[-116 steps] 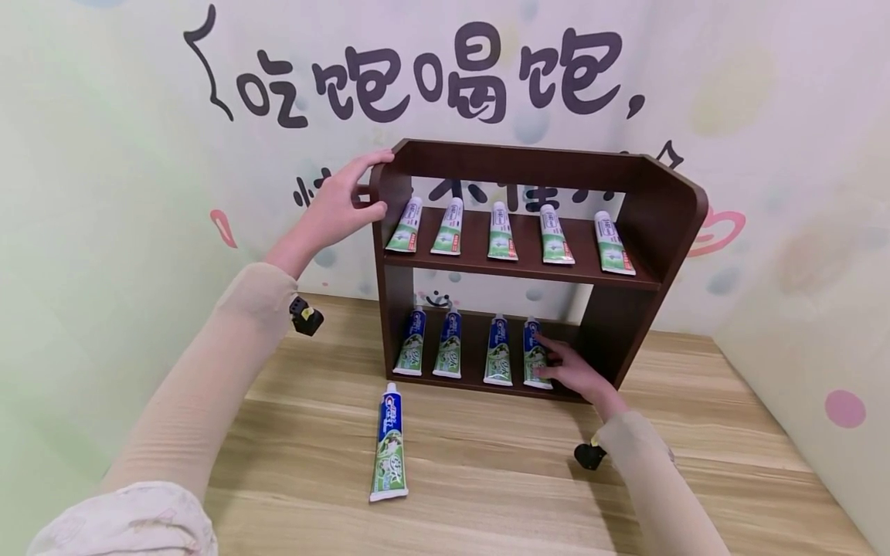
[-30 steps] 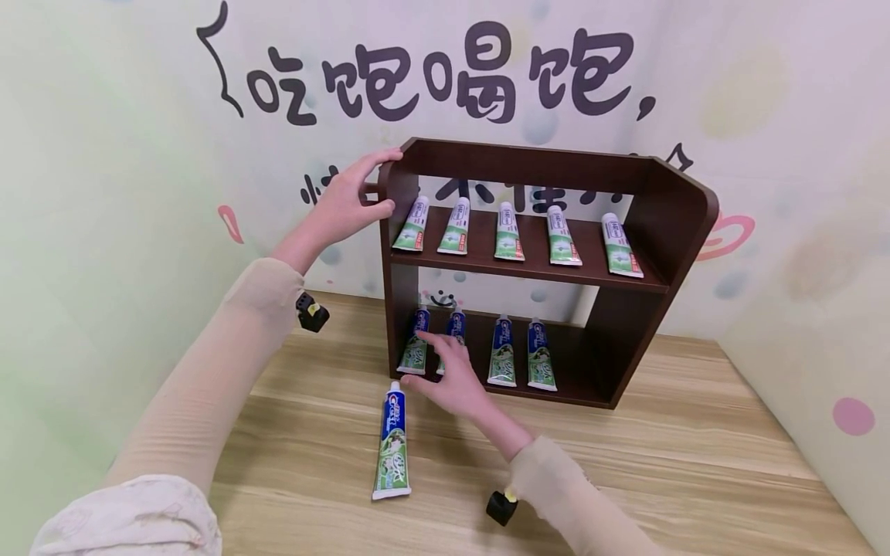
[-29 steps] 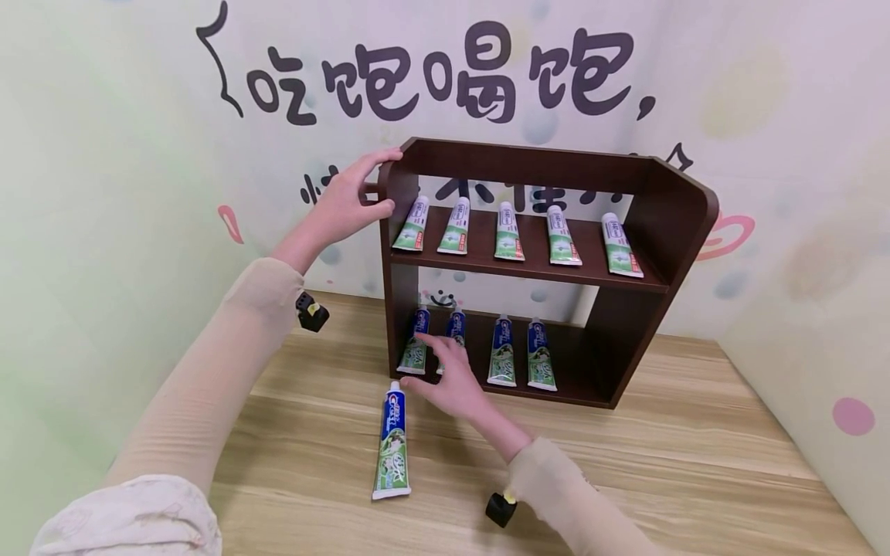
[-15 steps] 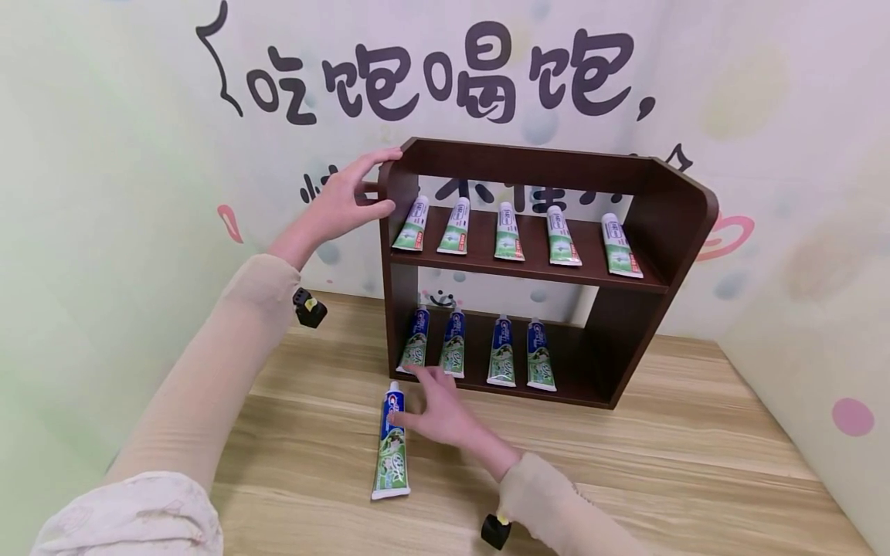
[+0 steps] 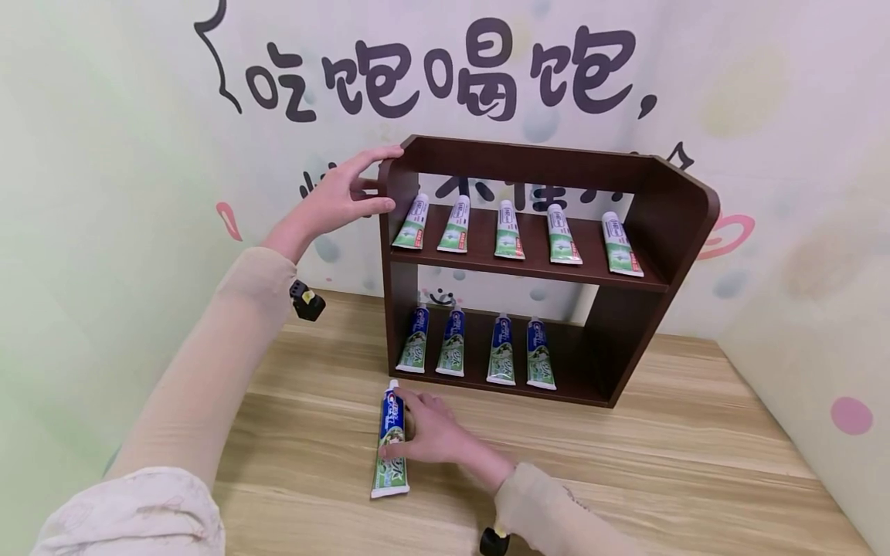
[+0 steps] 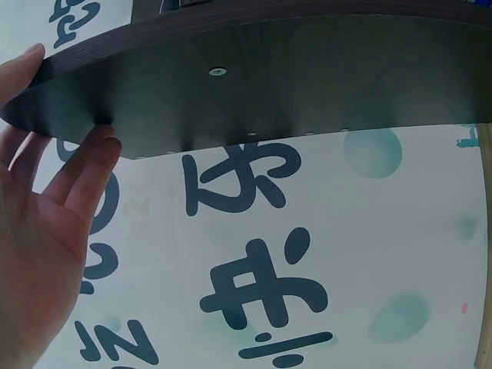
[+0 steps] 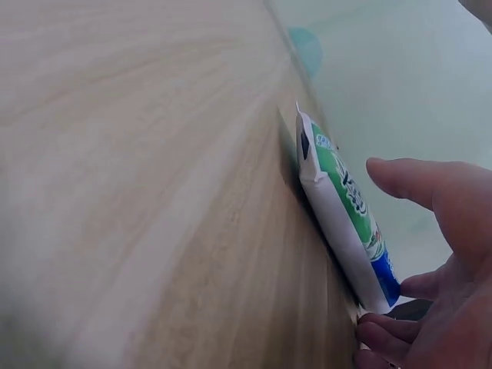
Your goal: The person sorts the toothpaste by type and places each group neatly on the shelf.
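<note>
A blue and green toothpaste tube (image 5: 393, 413) lies on the wooden table in front of the dark brown shelf (image 5: 528, 272). Over it is my right hand (image 5: 434, 436), fingers near the cap end. In the right wrist view, the thumb (image 7: 403, 181) stands clear of the tube (image 7: 350, 196), while the other fingers are at its far end; whether they touch it is hard to tell. My left hand (image 5: 334, 197) rests its fingertips on the shelf's left side panel, near the top corner. In the left wrist view, fingers (image 6: 92, 165) lie against the panel's outer face (image 6: 254, 84).
Several white and green toothpaste tubes (image 5: 507, 232) lie in a row on the upper level. On the lower level are several blue and green tubes (image 5: 501, 351), left of a bare stretch (image 5: 580, 367). A wall with large lettering rises behind.
My right hand has moved from the lower level's right tube to its left ones, then down toward me over the tube on the table. The left hand stays on the shelf.
</note>
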Motion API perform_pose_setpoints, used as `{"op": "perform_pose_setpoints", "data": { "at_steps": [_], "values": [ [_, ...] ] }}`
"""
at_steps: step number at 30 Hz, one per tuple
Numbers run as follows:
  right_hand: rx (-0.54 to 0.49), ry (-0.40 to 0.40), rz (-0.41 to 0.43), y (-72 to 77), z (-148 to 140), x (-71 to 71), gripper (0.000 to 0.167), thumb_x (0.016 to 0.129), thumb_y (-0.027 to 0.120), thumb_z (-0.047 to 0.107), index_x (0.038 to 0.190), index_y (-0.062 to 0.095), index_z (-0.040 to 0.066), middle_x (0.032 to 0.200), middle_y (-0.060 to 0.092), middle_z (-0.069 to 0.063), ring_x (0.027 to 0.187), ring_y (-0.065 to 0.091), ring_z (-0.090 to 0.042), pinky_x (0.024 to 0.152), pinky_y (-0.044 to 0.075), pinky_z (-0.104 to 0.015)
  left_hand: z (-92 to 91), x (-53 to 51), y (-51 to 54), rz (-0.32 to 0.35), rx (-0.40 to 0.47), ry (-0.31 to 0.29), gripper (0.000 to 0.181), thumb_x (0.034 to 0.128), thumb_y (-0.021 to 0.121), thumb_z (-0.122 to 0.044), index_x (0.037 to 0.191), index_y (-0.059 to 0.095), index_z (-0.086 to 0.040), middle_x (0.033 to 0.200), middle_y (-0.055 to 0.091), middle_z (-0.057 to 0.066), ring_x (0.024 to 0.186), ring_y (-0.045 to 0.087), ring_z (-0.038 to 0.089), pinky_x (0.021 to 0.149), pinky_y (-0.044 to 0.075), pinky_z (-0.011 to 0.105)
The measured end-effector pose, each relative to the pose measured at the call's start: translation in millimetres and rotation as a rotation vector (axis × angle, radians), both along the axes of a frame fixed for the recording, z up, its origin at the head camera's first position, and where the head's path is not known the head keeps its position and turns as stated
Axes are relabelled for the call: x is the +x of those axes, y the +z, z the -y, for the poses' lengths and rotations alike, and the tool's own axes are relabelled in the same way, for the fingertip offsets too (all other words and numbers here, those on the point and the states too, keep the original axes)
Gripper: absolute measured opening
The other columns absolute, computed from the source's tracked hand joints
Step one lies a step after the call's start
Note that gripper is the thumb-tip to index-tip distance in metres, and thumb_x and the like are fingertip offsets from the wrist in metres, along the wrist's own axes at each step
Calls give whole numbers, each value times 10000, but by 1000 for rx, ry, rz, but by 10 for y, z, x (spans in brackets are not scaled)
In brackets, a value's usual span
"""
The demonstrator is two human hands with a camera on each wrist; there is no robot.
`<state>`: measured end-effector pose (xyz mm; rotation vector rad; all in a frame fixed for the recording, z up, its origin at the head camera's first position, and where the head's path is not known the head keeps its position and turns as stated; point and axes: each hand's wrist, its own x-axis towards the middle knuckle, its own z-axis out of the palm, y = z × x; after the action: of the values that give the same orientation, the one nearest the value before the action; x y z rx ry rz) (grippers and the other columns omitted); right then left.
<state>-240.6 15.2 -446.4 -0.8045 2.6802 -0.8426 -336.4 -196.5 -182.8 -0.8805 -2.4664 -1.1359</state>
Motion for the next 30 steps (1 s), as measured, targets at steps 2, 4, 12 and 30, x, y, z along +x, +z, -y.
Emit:
{"op": "perform_pose_setpoints", "data": {
  "at_steps": [2,4,12,30],
  "values": [
    [-12,3,12,-15,10,4,1044,720,836,478,1559,283,197,1501,432,-188,1387,377,-390,1155,287,-623,25,-92,-38,0,9,-2,679,920,669,-76,1522,362,-144,1638,279,-10,1305,549,395,1088,476,509],
    [-26,10,16,-24,22,10,1064,708,856,446,1563,273,201,1501,426,-188,1390,366,-388,1150,277,-628,48,-176,-71,-2,14,-1,691,916,679,-86,1524,362,-171,1637,278,-42,1306,552,381,1089,477,502],
    [-48,34,23,-40,129,65,1028,710,865,334,1560,291,263,1347,502,-132,1171,484,-248,992,459,-394,46,-158,-45,1,3,11,693,916,687,-121,1524,365,-203,1641,270,-40,1326,535,376,1106,464,499],
    [-129,91,213,42,167,-32,858,721,854,127,1464,459,297,911,677,-33,736,600,-64,614,515,-198,-35,98,46,19,-6,6,656,926,659,-83,1513,368,-121,1638,274,35,1324,525,413,1111,457,510]
  ]
}}
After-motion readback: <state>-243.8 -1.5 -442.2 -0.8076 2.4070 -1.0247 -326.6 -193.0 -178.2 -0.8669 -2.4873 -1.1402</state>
